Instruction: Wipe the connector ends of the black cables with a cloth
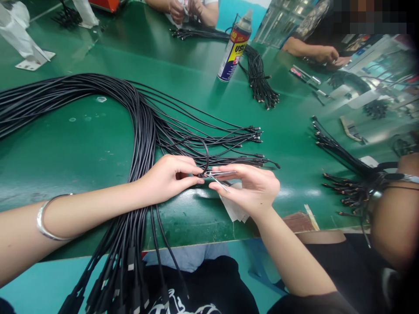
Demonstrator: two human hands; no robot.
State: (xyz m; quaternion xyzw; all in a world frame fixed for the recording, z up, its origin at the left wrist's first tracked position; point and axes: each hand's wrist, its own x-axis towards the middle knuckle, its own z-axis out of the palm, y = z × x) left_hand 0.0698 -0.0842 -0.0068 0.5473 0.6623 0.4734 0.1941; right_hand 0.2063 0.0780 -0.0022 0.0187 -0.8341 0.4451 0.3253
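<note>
Right of the thick black cable bundle point(140, 131), the left hand point(170, 179) pinches a looped black cable point(207, 152) by its end, and the right hand point(253, 187) grips a slim silver metal tool point(220, 174), both best steadied against the green surface point(75, 148).

Bright overhead light glares off the green table point(98, 144); edges curve and blur.

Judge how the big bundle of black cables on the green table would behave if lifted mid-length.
Probably floppy: the bundle curves across the table and droops over its edge, so ends would sag. Likely heavy: so many strands. Loose ones may slip out; the single cable pinched by the left hand, beside the metal tool in the right hand, loops freely.
</note>
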